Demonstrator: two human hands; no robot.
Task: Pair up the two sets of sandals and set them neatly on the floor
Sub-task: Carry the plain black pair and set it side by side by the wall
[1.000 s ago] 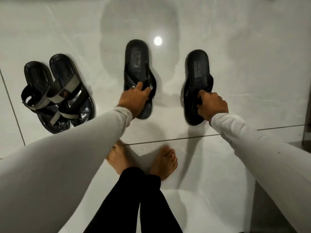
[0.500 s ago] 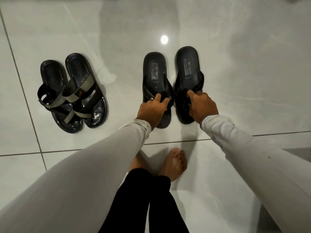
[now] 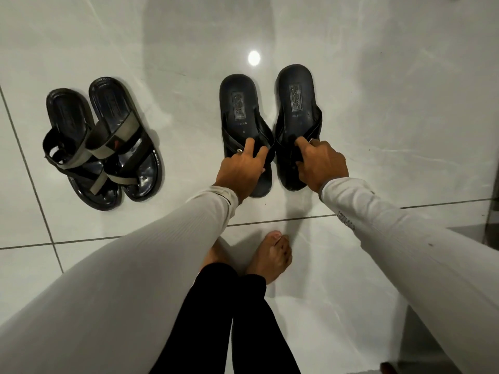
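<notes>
Two plain black slippers lie side by side on the white tiled floor, heels away from me. My left hand (image 3: 240, 168) rests on the strap of the left black slipper (image 3: 237, 109), fingers over it. My right hand (image 3: 321, 163) has its fingers curled around the strap of the right black slipper (image 3: 297, 98), which sits slightly farther from me. To the left, apart from both hands, lies the other pair: a black sandal with grey straps (image 3: 67, 120) and its mate (image 3: 116, 109), touching and overlapping at the toes.
My bare feet (image 3: 270, 255) and black trouser legs stand just behind a tile joint (image 3: 297, 219). A dark object (image 3: 492, 228) shows at the right edge. A ceiling light reflects on the glossy floor (image 3: 253, 58).
Both hands slid the black slippers toward each other; the wide gap between them one second ago has closed. The strapped pair has not moved.
</notes>
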